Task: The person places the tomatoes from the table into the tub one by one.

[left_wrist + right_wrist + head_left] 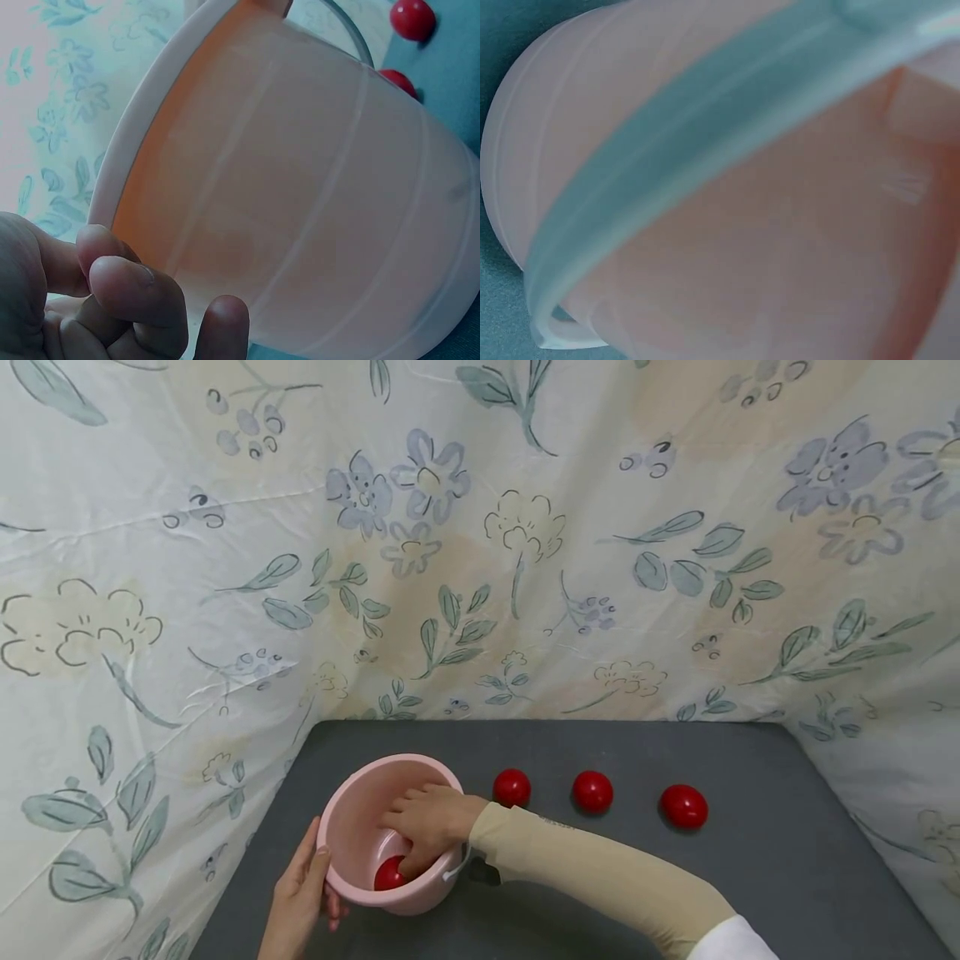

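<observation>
A pink bucket (344, 877) with a pale handle (667, 150) stands tilted on the dark table. My left hand (296, 889) grips its rim at the left, and in the left wrist view the curled fingers (139, 292) lie at the rim. Inside the bucket is my right hand (429, 821), fingers spread toward the far inner wall. A glossy red ball (389, 874) lies at the bottom, close by the right thumb; whether they touch cannot be told. The right wrist view shows the bucket wall and handle, and the right hand is hidden there.
To the right of the bucket, three red balls lie in a row: one close by (512, 787), a middle ball (592, 792) and a far-right ball (683, 807). Floral cloth (525, 568) hangs behind and at both sides of the table (750, 877).
</observation>
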Demonstrator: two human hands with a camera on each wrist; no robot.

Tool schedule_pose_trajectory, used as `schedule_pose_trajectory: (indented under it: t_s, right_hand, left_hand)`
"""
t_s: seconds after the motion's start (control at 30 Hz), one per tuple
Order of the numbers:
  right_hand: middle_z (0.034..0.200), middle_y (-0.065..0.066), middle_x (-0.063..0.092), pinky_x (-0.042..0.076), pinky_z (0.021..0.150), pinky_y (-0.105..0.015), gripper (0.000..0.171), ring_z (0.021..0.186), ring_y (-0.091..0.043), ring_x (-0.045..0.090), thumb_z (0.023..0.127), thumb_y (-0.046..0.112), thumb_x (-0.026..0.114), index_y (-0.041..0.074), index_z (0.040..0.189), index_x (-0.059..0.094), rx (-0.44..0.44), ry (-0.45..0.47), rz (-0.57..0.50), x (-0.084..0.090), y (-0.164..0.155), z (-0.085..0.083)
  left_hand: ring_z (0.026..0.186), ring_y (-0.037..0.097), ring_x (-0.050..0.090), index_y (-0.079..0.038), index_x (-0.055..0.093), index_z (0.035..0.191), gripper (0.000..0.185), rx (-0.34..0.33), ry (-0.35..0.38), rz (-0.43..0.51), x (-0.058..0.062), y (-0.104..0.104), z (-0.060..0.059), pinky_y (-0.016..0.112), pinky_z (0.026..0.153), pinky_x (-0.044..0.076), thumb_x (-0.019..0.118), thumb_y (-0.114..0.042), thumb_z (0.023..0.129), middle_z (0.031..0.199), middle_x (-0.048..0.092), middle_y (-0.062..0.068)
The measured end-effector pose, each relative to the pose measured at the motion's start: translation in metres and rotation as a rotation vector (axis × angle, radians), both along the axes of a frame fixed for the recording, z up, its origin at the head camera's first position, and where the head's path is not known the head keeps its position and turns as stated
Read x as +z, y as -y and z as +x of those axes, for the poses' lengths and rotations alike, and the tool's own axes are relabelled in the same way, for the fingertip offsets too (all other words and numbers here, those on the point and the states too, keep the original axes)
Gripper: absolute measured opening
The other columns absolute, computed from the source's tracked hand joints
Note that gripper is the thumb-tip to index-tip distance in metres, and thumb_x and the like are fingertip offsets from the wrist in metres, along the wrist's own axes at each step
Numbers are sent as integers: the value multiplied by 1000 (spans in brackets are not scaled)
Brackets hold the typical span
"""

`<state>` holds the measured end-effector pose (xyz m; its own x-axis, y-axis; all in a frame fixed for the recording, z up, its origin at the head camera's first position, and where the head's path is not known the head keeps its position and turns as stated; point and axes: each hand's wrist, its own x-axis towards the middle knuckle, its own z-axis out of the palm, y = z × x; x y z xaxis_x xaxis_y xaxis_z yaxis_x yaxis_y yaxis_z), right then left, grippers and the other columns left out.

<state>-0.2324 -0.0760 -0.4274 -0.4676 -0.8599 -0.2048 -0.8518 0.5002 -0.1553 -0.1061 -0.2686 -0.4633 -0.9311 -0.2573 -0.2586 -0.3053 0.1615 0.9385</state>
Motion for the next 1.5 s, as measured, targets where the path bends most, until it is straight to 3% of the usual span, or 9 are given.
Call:
schedule_pose_trajectory:
  t_s: [0.23, 0.47, 0.67, 0.8, 1.13, 1.5]
  right_hand:
    - [147, 10, 56, 34, 121, -28, 52, 139, -9, 47, 98, 44, 61, 24, 146, 53, 101, -26, -194, 14, -4, -3]
    - [150, 7, 55, 36, 121, -35, 52, 143, -15, 46, 102, 49, 52, 24, 148, 52, 84, -205, -332, 45, -39, 8]
    - [156, 4, 49, 37, 121, -41, 57, 146, -18, 43, 102, 55, 47, 26, 152, 47, -23, -276, -343, 65, -88, 9]
    - [156, 3, 48, 38, 120, -43, 58, 146, -18, 42, 100, 54, 52, 27, 151, 48, -86, -312, -361, 67, -126, 8]
    - [154, -1, 49, 41, 115, -52, 58, 142, -24, 46, 101, 49, 57, 20, 150, 49, -303, -329, -415, 55, -234, 6]
    - [153, -18, 46, 34, 111, -68, 62, 140, -41, 42, 103, 51, 52, 11, 150, 47, -695, -249, -421, 24, -333, 2]
  left_hand:
    - [48, 18, 55, -21, 6, 165, 61, -9, 5, 3, -1, 0, 0, 30, 49, 51, 35, -28, 112, 57, 53, 3]
    - [49, 18, 56, -21, 5, 165, 62, -5, 18, -5, 1, -1, 0, 30, 51, 51, 36, -29, 112, 58, 55, 4]
    - [50, 19, 57, -23, 6, 165, 62, 1, 20, -13, 4, -2, 0, 29, 51, 51, 36, -30, 111, 58, 55, 5]
    - [50, 21, 58, -23, 5, 165, 62, -8, 15, -23, 3, -2, 1, 30, 51, 52, 36, -30, 111, 58, 55, 5]
    - [50, 26, 60, -24, 4, 165, 64, -6, 16, -63, 0, -3, 4, 33, 55, 56, 36, -36, 111, 57, 56, 8]
    - [50, 26, 60, -22, 3, 165, 62, -11, 24, -67, 1, -5, 3, 33, 54, 55, 33, -33, 111, 56, 56, 8]
